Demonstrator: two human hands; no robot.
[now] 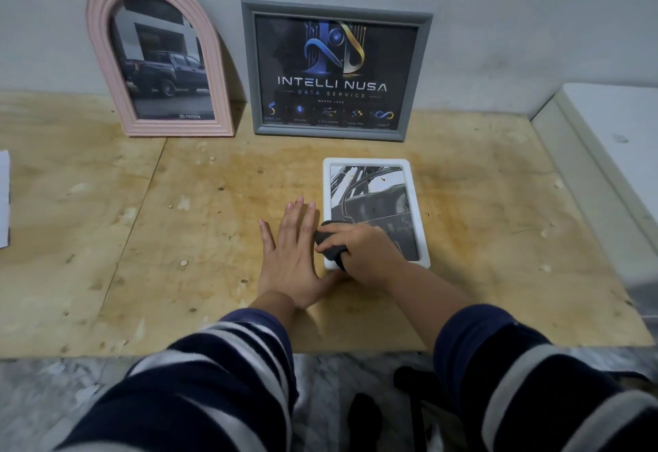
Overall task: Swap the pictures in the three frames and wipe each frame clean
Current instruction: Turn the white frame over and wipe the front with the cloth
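On the plywood table (213,237), white frame (416,202) under right hand (363,248) gripping cloth (329,243)

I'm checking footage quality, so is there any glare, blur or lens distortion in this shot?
Head view: the wide lens bows the plywood table edges; soft reflections wash the glass of the pink arched frame and the white frame lying flat; the grey rectangular frame reads sharply; the striped sleeves look slightly soft; lighting is dim and even.
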